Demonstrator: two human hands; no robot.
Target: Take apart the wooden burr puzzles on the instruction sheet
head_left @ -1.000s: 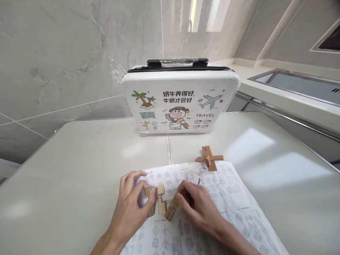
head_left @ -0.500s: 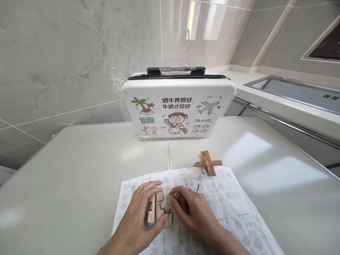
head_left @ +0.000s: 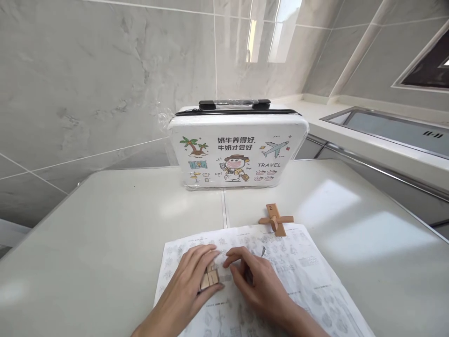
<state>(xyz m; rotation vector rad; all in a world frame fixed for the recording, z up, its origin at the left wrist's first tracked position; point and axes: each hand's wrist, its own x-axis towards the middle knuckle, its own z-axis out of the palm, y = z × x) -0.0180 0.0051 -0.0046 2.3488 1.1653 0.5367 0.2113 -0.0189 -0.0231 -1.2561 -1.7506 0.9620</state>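
Observation:
My left hand (head_left: pixel 187 278) is curled around several notched pale wooden puzzle pieces (head_left: pixel 209 278) on the printed paper sheet (head_left: pixel 224 309). The pieces lie close together between its thumb and fingers, and the hand hides part of them. To their right, my right hand (head_left: pixel 256 281) rests low over the sheet with loosely bent fingers. Its index finger and thumb are a little apart, with nothing visible between them. Beyond the hands, a cross-shaped wooden puzzle assembly (head_left: pixel 275 220) marked "2" sits at the sheet's far edge.
A white cartoon-printed suitcase (head_left: pixel 238 152) in clear plastic stands at the back of the white table (head_left: pixel 105 229). Grey tiled wall (head_left: pixel 105 84) rises behind it. On the right is a counter with an inset sink (head_left: pixel 386 128).
The wooden pieces that were spread apart are now gathered more tightly under my left hand. My right fingertips have come off the right-hand piece. The camera view has tilted slightly upward.

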